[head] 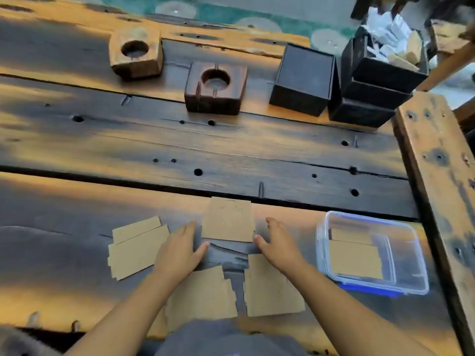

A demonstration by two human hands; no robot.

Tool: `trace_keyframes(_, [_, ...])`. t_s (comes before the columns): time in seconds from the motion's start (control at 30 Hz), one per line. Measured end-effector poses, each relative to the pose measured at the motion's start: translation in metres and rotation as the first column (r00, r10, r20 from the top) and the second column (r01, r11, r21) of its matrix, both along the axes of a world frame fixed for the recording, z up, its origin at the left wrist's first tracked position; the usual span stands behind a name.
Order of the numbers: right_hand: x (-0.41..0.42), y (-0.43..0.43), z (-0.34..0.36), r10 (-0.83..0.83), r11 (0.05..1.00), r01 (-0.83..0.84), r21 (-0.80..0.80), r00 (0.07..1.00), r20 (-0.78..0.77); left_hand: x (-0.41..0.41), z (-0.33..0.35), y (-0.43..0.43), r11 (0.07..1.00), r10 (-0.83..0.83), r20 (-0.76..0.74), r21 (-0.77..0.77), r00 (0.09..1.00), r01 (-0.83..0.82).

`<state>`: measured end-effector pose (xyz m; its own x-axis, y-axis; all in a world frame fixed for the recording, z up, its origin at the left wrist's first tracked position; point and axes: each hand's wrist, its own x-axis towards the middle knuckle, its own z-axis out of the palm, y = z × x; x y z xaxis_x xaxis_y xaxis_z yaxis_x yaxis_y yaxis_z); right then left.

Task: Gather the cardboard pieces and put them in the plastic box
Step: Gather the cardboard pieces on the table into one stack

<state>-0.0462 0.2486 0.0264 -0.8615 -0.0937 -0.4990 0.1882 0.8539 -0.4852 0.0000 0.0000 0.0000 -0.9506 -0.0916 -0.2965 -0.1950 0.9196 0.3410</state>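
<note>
Now, on a wooden desk [231,150], the left hand [177,253] and right hand [279,246] flank a cardboard piece [227,219], fingers [273,224] spread and empty, likely about to gather it toward the plastic box [411,242] beyond the right fingers.

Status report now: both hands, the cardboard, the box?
Left hand and right hand open, flanking the middle cardboard piece, nothing gripped. Some cardboard already in the plastic box. Path to the box clear.

cardboard pieces [227,219] on table [231,150], plastic box [370,253] right
</note>
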Motion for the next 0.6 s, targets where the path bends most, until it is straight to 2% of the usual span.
trace_keyframes(0.1, [-0.017, -0.005, -0.014, -0.077, 0.997, 0.078, -0.014, 0.994, 0.077, -0.018, -0.007, 0.002, 0.984, 0.127, 0.029, 0.122, 0.991, -0.130])
trace_keyframes(0.2, [-0.030, -0.011, -0.026, -0.155, 0.987, 0.159, -0.011, 0.975, 0.160, -0.030, -0.016, 0.003, 0.963, 0.182, 0.144, 0.175, 0.973, -0.206])
trace_keyframes(0.3, [-0.040, -0.014, -0.038, -0.227, 0.970, 0.239, -0.033, 0.950, 0.213, -0.046, -0.026, -0.002, 0.936, 0.251, 0.190, 0.205, 0.949, -0.288])
trace_keyframes(0.6, [-0.064, -0.020, -0.067, -0.377, 0.920, 0.391, -0.017, 0.897, 0.230, -0.078, -0.042, -0.007, 0.922, 0.294, 0.189, 0.203, 0.937, -0.331])
